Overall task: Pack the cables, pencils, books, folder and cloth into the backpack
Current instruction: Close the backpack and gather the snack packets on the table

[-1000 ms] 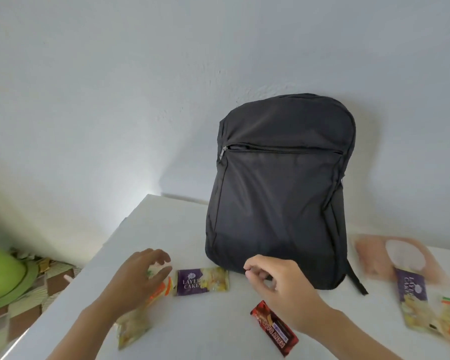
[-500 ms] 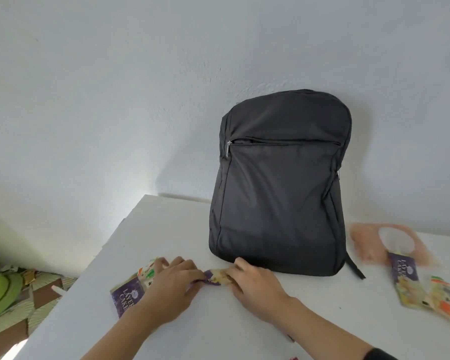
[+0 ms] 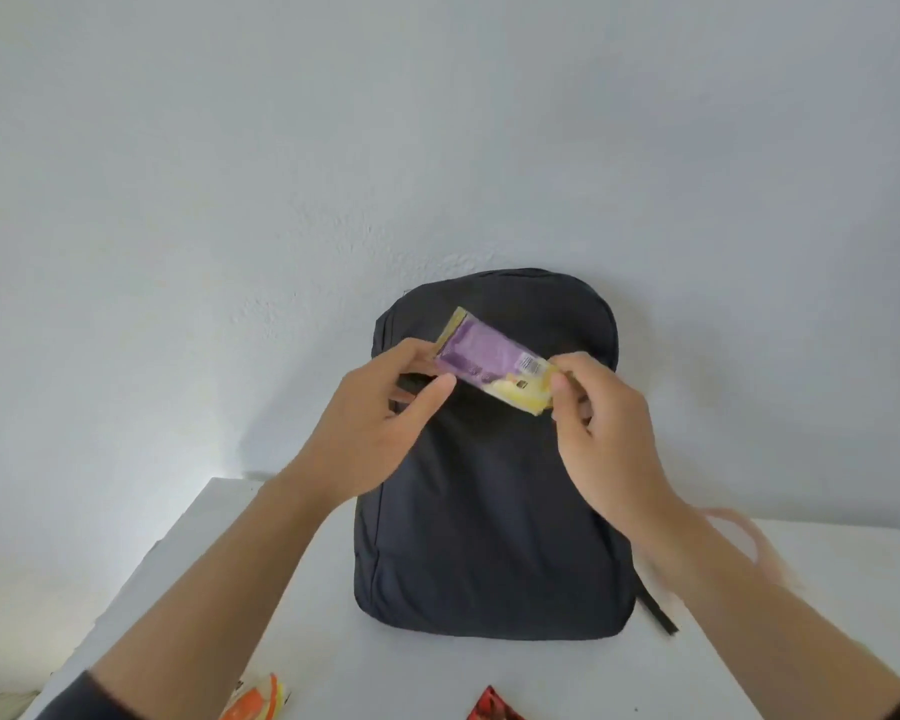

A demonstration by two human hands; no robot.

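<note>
Now lifted off the table (image 3: 292, 641), a snack packet (image 3: 489, 363) is pinched at either end by left hand (image 3: 370, 428) and right hand (image 3: 609, 433); just behind the grip, the backpack (image 3: 489, 537) seems its destination.

Orange packet (image 3: 253, 705) and red wrapper (image 3: 491, 711) cropped at the bottom edge; blurred pink shape (image 3: 749, 537) right of the backpack (image 3: 489, 511)

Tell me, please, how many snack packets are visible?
3: a purple packet pinched between left hand and right hand before the backpack; an orange packet and a red packet at the bottom edge. A pink blur behind the right forearm may be another.
</note>
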